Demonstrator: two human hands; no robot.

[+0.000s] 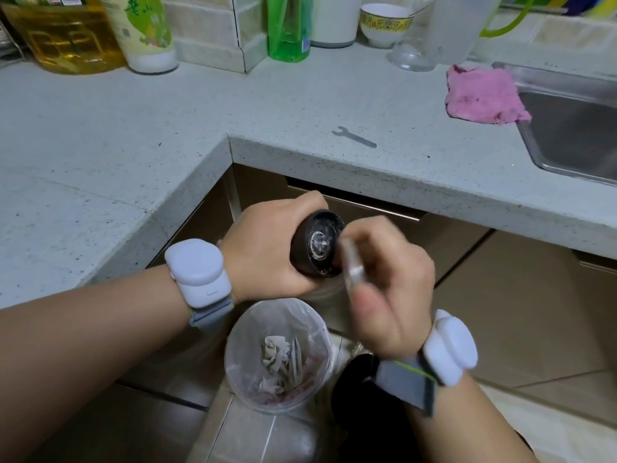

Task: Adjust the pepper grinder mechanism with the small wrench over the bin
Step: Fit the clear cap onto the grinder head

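Observation:
My left hand grips a dark pepper grinder, held on its side with its open end towards me. The pale metal grinding mechanism shows inside that end. My right hand pinches a small silver metal tool, blurred, whose tip is at the grinder's right rim. A small flat wrench lies alone on the counter above. Both hands hover over a round bin lined with a clear bag and holding crumpled paper.
The speckled L-shaped counter wraps round the left and back. On it are an oil jug, bottles, a bowl and a pink cloth. A steel sink is at the right. Brown cabinet doors stand behind the bin.

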